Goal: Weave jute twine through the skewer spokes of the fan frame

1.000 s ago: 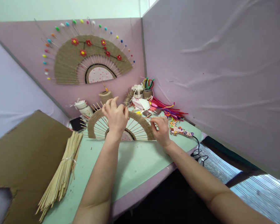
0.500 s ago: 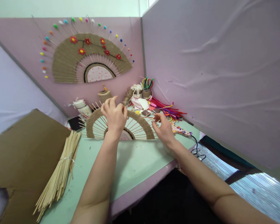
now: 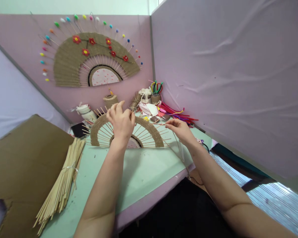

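Note:
On the table a half-round fan point(image 3: 154, 132) of thin sticks with a woven twine band stands propped up, its straight edge at the bottom. My left hand point(image 3: 121, 120) is at the top of its arc, fingers bent and the thumb side pinching at the upper edge; what lies under the fingertips is partly hidden. To the right of the fan my right hand point(image 3: 180, 129) is closed in a pinch on brown twine point(image 3: 178, 142). From those fingers the twine hangs in loose strands down to the table's front edge.
A bundle of sticks point(image 3: 61, 181) lies at left beside brown cardboard point(image 3: 27, 158). Behind the fan stand a white bottle point(image 3: 86, 113), a twine spool point(image 3: 110, 100) and a scissors holder point(image 3: 156, 97). Pipe cleaners point(image 3: 183, 117) lie at right. A finished fan point(image 3: 67, 66) hangs on the wall.
My right hand has moved slightly right, its fingers now closed together with the twine strands showing below. My left hand stays at the fan's top. The view has shifted a little.

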Motion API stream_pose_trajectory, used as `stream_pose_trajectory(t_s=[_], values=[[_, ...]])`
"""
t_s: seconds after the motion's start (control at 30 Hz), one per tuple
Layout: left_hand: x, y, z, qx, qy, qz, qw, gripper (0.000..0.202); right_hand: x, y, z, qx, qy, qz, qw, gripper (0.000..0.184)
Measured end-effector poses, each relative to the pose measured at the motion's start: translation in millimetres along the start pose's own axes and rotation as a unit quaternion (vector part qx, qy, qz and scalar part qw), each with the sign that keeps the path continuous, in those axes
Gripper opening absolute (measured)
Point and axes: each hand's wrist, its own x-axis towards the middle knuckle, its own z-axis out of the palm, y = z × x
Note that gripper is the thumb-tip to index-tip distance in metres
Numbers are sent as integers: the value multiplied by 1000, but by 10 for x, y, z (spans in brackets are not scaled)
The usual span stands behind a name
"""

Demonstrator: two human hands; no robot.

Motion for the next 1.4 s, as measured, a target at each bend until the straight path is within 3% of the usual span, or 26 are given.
stream_pose_trajectory(t_s=[0.13,0.23,0.37,0.43,0.5,0.67,0.83,1.03,1.1,1.17,1.3,1.4], values=[[6,-7,8,-9,-4,-5,1000,18,-43,-23,-13,-55,18,-15,998,22],[10,-9,14,-19,-9,-10,1000,17,-205,-23,8,-126,68,-82,986,18],[11,-5,14,-21,-9,-9,1000,17,-471,36,75,-305,109,-242,914,13],[10,-3,12,-18,-8,-8,1000,17,-550,90,113,-374,87,-285,878,14],[8,-3,10,-12,-5,-5,1000,17,-578,134,138,-401,66,-297,864,14],[7,-9,2,2,3,-2,1000,16,-506,104,73,-371,93,-293,876,13],[6,-6,6,2,-1,-2,1000,16,-346,19,-74,-304,117,-233,916,10],[5,7,-1,-22,-8,-12,1000,17,-159,24,-94,-278,30,-117,953,11],[4,8,-7,-28,-11,-15,999,17,-161,7,-89,-291,5,-108,951,10],[1,7,-11,-24,-10,-15,1000,17,-212,-27,-89,-316,4,-140,938,10],[-4,-1,-4,-8,-2,-9,1000,17,-400,-113,-93,-393,17,-232,890,15],[-4,-6,5,-3,-4,-5,1000,17,-519,-149,-89,-427,17,-251,868,17]])
